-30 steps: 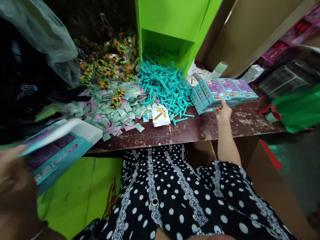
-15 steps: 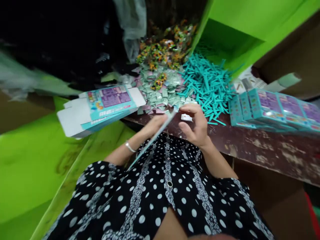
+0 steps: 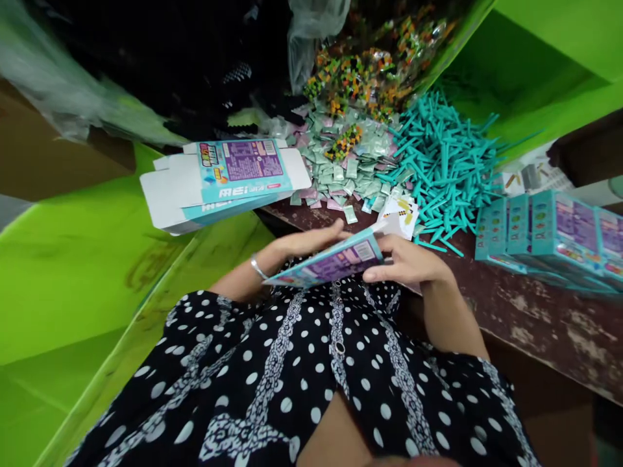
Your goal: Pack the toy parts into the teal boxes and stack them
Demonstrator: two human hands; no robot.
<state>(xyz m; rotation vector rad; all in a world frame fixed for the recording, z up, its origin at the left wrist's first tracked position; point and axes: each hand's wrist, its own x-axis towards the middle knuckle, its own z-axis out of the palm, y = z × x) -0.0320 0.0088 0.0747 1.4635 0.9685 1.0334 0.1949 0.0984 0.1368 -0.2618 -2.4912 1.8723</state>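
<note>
Left hand [image 3: 311, 242], its grip hidden, is resting behind a flat carton [image 3: 341, 263] by the near edge of the counter [image 3: 530, 318]; right hand [image 3: 413, 259], half-curled, is loosely gripping its right end, possibly risking a slip.

Carton [image 3: 331, 263] here between left hand [image 3: 309, 242] and right hand [image 3: 413, 263], carton pile [image 3: 233, 185] out left of the grip, cards [image 3: 405, 211] just beyond-right, sachets [image 3: 335, 172] straight beyond, sticks [image 3: 445, 168] past the cards, boxes [image 3: 545, 227] farther right.
</note>
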